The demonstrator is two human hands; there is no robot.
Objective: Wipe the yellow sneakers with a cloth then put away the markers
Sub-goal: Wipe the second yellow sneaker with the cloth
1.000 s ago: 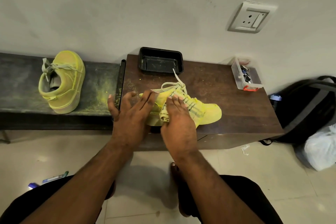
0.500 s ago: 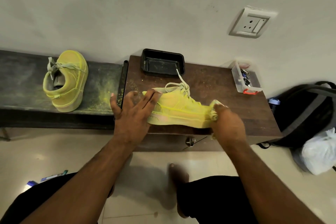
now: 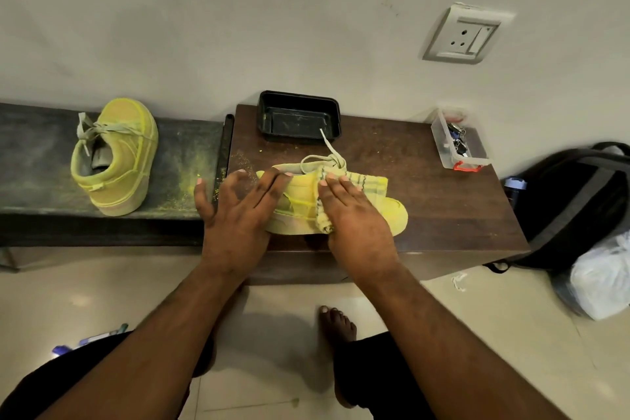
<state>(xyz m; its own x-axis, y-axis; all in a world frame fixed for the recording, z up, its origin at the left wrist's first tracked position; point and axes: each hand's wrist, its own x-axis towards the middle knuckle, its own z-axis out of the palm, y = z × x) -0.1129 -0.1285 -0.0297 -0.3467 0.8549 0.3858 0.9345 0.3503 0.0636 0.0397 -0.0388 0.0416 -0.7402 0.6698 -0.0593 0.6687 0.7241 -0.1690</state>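
Left hand [image 3: 235, 215] flat on sneaker [image 3: 397, 215], right hand [image 3: 354, 215] presses cloth [image 3: 371, 185]; black tray [image 3: 299, 116] behind.

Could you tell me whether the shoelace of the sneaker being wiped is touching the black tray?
Touching: in the head view, the shoelace runs up from the sneaker and its tip lies over the near rim of the black tray.

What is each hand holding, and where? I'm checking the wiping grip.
The right hand presses the cloth flat against the sneaker's middle, fingers straight. The left hand steadies its heel end. Neither is curled in a grasp.
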